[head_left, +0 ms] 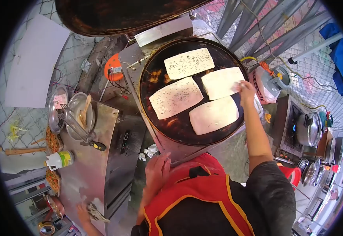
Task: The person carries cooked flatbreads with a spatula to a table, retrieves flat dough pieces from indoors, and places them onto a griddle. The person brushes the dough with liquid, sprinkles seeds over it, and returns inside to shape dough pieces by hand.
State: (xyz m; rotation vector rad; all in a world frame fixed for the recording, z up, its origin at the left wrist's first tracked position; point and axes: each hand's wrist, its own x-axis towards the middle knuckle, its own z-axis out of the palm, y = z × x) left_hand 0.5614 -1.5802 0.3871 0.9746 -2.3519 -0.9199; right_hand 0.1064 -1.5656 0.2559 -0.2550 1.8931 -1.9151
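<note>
Dough sheets (176, 98) — four, lying flat on the round black griddle (173, 128), mid-scene. Left to right: oval tray (55, 122) with a pink block, then steel bowl (70, 112) with a wooden spoon (84, 114), both at the far end of the steel counter (94, 169). White bottle (57, 160) nearer, on the counter's left side. Near left, a co-worker's hand (83, 213) beside a rag (96, 213). Left hand (157, 170) is off the griddle's near side by the apron; can't tell if it grasps anything. Left and far sheets are dark-speckled, other two mostly plain. Right hand (247, 91) is at the right edge of the right sheet (220, 83) — can't tell if pinching or only touching. Farther right: gas cylinder (271, 83), then steel pot (308, 131) on a stove (285, 128).
</note>
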